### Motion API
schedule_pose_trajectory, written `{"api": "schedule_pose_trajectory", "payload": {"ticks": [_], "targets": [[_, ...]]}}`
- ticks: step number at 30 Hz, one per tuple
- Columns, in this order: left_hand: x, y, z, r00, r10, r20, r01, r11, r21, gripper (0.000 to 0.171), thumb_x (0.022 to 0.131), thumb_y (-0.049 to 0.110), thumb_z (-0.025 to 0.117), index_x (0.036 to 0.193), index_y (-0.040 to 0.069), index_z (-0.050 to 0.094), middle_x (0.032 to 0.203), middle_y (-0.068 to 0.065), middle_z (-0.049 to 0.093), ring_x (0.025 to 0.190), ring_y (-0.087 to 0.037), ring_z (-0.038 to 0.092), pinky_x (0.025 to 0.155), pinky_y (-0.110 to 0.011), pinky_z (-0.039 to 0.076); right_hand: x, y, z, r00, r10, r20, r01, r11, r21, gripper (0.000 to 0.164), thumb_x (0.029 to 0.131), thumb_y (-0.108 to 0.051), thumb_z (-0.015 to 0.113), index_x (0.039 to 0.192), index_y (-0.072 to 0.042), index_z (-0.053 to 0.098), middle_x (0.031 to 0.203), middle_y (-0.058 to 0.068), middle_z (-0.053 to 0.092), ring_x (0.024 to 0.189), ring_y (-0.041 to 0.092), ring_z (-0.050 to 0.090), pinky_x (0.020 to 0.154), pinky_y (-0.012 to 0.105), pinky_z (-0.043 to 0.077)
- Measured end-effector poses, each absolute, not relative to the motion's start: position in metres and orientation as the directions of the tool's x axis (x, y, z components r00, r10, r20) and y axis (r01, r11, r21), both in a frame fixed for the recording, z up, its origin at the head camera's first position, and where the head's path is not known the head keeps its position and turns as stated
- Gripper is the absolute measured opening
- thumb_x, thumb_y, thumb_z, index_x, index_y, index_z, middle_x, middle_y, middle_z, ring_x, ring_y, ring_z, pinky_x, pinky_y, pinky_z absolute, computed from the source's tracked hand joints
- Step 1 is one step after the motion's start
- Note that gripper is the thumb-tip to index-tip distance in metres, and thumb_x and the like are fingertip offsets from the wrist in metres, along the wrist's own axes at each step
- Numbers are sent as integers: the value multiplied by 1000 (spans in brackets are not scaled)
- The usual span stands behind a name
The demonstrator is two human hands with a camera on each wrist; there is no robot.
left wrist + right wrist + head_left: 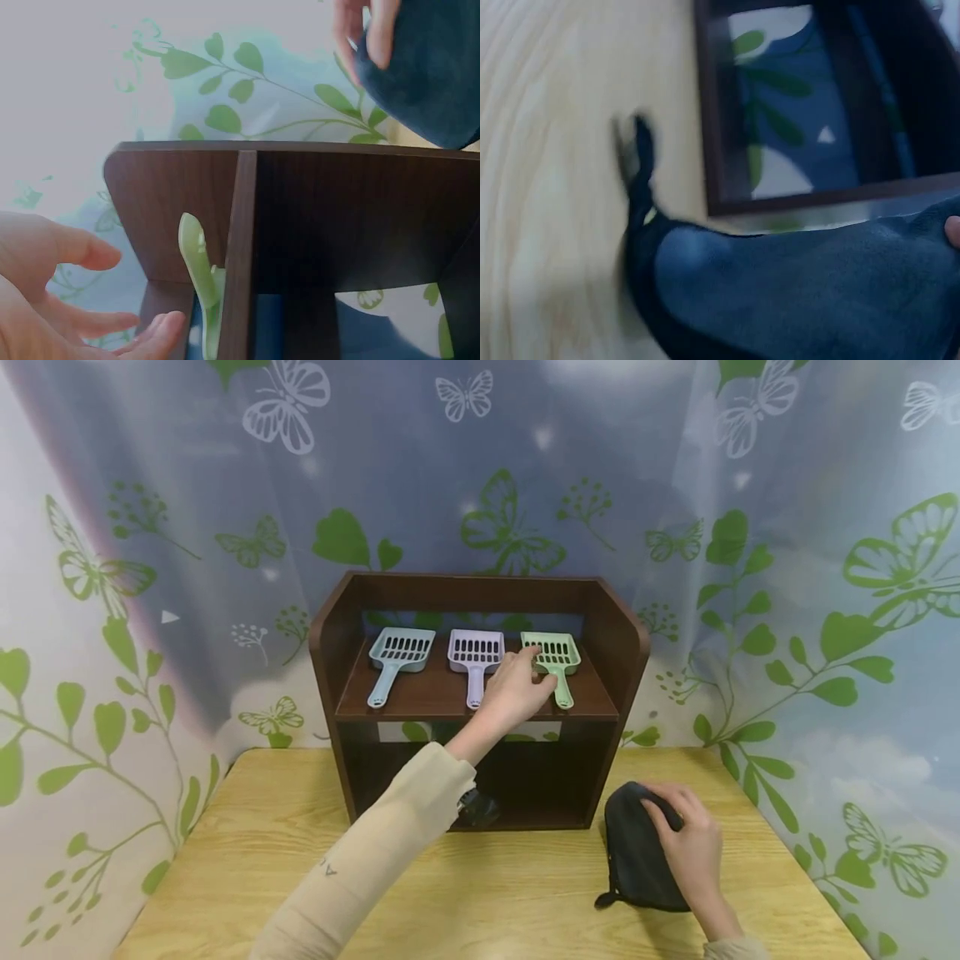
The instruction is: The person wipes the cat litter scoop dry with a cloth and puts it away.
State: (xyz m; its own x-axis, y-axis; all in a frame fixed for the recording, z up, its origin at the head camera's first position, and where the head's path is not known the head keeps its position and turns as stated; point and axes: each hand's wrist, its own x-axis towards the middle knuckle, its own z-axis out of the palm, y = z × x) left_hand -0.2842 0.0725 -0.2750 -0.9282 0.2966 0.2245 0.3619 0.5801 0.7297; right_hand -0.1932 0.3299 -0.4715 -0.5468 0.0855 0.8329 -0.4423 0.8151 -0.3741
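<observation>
My left hand [517, 685] reaches over the upper shelf, its thumb and fingers spread around the green litter scoop [562, 681]. In the left wrist view a gap shows between those fingers and the scoop's upturned handle [196, 251]. To its left on the same shelf lie a purple litter scoop [476, 652], partly behind my hand, and a blue litter scoop [401, 652]. At the right of the table, my right hand [692, 843] pinches the upper edge of a dark, soft cloth mitt-like piece [637, 852] with a loop [640, 165] at one corner.
The brown two-tier shelf [468, 718] stands at the back of the wooden table [525, 893]. A small black object [478, 808] shows in its lower compartment, partly behind my left sleeve. Printed curtains [420, 510] hang behind and at both sides.
</observation>
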Motion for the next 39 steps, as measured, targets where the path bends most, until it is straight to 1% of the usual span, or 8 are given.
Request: {"api": "schedule_pose_trajectory", "payload": {"ticks": [3,6,11,20,23,26,33,39], "targets": [[-278,68,-276,-908,291,303,415,508,755,48,103,21,58,148,10,50,133,-14,55,116,-24,58,91,-42,48,-197,336,-480,-534,13,845,-406,873,-271,35,72,4,88,102,-10,79,96,7,71,81,25,68,69,20,50],[-272,62,-279,-874,294,387,483,424,766,40,102,16,57,142,8,55,132,-15,56,115,-23,61,93,-37,51,-200,341,-489,-537,-81,840,-385,909,-159,37,68,0,91,100,-14,80,96,5,69,78,25,66,55,33,49],[-261,51,-287,-828,265,494,559,328,761,31,103,13,56,133,9,62,131,-13,56,113,-20,63,91,-31,55,-198,341,-502,-592,-176,786,-365,928,-68,39,64,-5,94,97,-20,80,93,4,64,67,18,56,44,26,40],[-247,25,-316,-733,179,656,680,227,698,21,102,7,59,122,8,68,121,-9,61,104,-21,65,83,-35,58,-190,327,-524,-760,-246,602,-389,914,-117,40,63,-13,97,98,-25,79,86,-7,58,60,1,43,46,17,32],[-242,15,-326,-719,160,677,695,177,697,21,101,4,60,120,7,68,118,-12,62,101,-25,66,81,-37,59,-187,320,-526,-826,-231,515,-360,918,-165,33,69,-16,94,98,-24,79,84,-10,56,62,1,41,48,17,32],[-237,5,-337,-718,148,680,696,132,706,21,101,1,59,119,6,68,117,-13,63,97,-27,68,78,-33,59,-186,312,-523,-865,-216,454,-335,920,-201,24,76,-21,90,97,-25,79,85,-12,57,66,3,47,51,19,35],[-227,-11,-367,-752,195,630,652,78,754,18,103,1,56,118,2,67,112,-11,69,94,-30,68,76,-31,59,-180,285,-507,-853,-220,473,-359,905,-227,13,83,-20,85,95,-21,79,90,-10,66,77,12,59,53,19,43],[-228,-19,-397,-786,210,582,618,226,753,17,103,6,58,116,5,69,105,-3,72,92,-20,70,77,-30,59,-182,258,-494,-813,-228,536,-404,884,-236,20,85,-19,84,104,-21,78,100,-6,68,80,14,61,54,22,45]]}}
